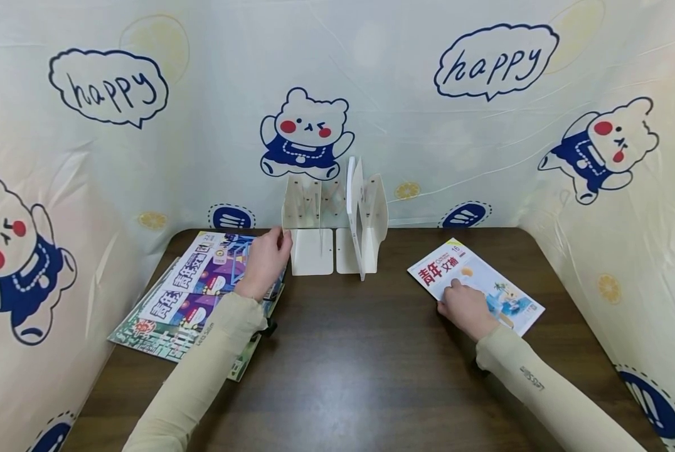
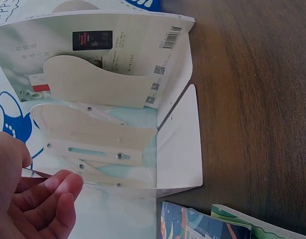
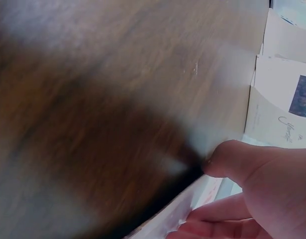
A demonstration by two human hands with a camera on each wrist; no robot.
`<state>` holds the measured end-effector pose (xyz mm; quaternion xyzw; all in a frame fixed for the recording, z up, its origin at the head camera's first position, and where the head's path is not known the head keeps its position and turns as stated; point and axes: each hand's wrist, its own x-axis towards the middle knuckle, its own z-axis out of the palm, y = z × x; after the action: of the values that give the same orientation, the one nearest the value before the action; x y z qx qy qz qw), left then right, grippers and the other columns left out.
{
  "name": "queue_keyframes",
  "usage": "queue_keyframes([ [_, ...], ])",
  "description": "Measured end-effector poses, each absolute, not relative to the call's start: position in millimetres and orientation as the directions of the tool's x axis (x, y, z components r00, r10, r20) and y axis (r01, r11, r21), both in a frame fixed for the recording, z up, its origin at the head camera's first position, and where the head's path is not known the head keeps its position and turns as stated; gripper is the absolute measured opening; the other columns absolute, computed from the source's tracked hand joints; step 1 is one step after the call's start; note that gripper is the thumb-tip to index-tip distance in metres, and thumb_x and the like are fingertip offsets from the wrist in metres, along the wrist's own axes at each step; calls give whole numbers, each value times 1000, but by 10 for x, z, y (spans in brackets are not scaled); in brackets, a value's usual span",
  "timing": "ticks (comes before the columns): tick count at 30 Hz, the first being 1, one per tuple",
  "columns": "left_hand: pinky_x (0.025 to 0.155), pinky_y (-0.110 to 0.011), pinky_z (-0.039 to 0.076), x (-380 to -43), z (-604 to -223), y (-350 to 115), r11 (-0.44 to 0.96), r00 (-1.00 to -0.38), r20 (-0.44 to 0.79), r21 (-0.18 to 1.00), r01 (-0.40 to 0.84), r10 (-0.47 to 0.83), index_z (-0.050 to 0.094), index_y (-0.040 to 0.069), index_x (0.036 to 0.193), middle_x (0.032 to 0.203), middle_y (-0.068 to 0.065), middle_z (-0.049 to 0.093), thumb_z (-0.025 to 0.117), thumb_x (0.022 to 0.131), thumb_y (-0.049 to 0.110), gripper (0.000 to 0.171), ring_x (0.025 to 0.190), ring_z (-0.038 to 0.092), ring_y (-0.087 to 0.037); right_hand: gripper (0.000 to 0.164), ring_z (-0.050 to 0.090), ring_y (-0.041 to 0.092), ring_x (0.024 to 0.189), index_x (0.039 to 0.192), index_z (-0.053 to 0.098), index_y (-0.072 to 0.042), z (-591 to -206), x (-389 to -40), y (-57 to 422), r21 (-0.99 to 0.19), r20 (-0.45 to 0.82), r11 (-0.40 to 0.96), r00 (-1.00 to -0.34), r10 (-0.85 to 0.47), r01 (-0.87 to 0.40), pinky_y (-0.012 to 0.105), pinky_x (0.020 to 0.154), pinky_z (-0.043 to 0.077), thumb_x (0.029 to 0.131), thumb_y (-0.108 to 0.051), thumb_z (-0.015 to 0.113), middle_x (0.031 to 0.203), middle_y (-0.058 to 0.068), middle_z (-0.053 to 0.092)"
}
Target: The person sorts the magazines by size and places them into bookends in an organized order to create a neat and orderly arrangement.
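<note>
A white bookend rack (image 1: 312, 251) with upright dividers stands at the back middle of the table. My left hand (image 1: 265, 260) is at its front left; in the left wrist view the thumb and fingers pinch the edge of the outer panel. A thin magazine (image 2: 135, 55) with barcodes on its back cover stands upright in the rack. At the right, my right hand (image 1: 466, 307) grips the near left edge of a magazine (image 1: 487, 282) with a white and blue cover and red title. The right wrist view shows the thumb (image 3: 232, 162) at that magazine's edge.
Several magazines (image 1: 174, 295) with purple and green covers lie overlapped at the table's left, beneath my left forearm. A cloth (image 1: 394, 125) printed with bears hangs round the back and sides of the dark wooden table (image 1: 349, 364).
</note>
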<state>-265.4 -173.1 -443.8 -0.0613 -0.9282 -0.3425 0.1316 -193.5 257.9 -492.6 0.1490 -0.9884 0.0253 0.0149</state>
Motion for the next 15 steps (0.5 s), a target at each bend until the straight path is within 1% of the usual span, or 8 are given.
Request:
queue_keyframes([
  [3, 54, -34, 46, -2652, -4437, -1734, 758, -960, 280, 622, 199, 22, 63, 3, 95, 71, -10, 58, 50, 110, 28, 32, 62, 56, -25, 21, 57, 30, 59, 80, 69, 3, -4942, -1946, 2566, -45, 36, 953, -954, -298, -300, 48, 51, 52, 89, -15, 73, 77, 16, 55],
  [9, 55, -32, 48, -2644, -4434, -1737, 760, -966, 258, 625, 181, 18, 64, 3, 98, 72, -10, 59, 48, 110, 30, 33, 63, 57, -25, 20, 58, 31, 57, 77, 69, 4, -4954, -1945, 2550, -16, 74, 945, -943, -325, -327, 48, 50, 52, 87, -12, 73, 74, 15, 54],
  [15, 53, -34, 46, -2643, -4439, -1733, 762, -954, 298, 614, 206, 18, 63, 3, 92, 69, -10, 57, 53, 109, 24, 29, 60, 55, -25, 17, 56, 30, 54, 74, 68, 4, -4922, -1921, 2529, -21, 84, 941, -939, -334, -337, 47, 49, 52, 85, -8, 72, 74, 15, 54],
])
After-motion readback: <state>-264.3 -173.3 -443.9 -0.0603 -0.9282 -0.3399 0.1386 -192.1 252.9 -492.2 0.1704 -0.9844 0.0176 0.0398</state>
